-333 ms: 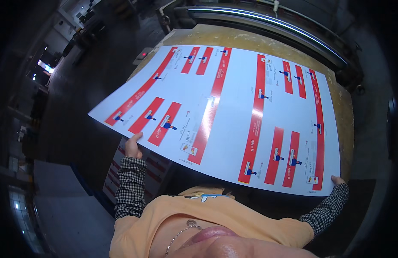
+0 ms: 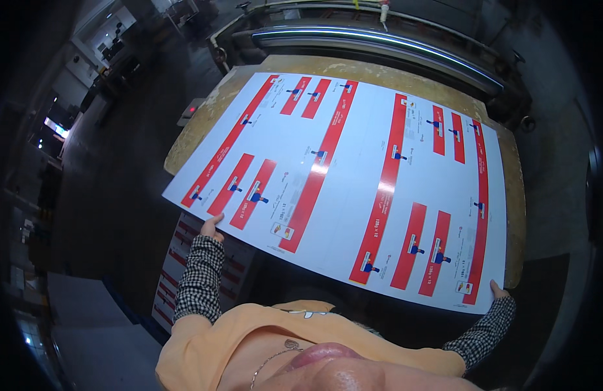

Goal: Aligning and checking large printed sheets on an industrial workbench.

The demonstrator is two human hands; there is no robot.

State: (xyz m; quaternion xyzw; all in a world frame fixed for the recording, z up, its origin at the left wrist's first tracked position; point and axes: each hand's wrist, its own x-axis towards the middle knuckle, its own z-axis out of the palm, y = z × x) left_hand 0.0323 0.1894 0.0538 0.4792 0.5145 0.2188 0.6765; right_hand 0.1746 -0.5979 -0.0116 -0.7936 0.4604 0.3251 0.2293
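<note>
While both hands grip its near edge, a large white printed sheet (image 2: 353, 176) with long and short red bars and small blue marks is spread out in front of the person, most of it lying over a worn, yellowish tabletop (image 2: 445, 88) and its near edge reaching past the tabletop's front. The left hand (image 2: 210, 227) holds the sheet at its near left corner, fingers tucked under the paper so that only the thumb side and the knuckles show. The right hand (image 2: 499, 290) holds the near right corner in the same way; it is mostly covered by the sheet, so the curl of its fingers cannot be made out, though it appears closed on the edge. Both forearms wear black-and-white checked sleeves (image 2: 198, 280) under an orange top (image 2: 249, 332).

The sheet sits askew to the tabletop, its left side reaching out over the dark floor (image 2: 112, 195) beyond the tabletop's left edge. At the far side of the tabletop runs a long shiny metal roller (image 2: 379, 42), part of a dark machine. Below the left forearm, on the floor side, stands a stack of similar white and red printed sheets (image 2: 184, 274), partly hidden by the sleeve.
</note>
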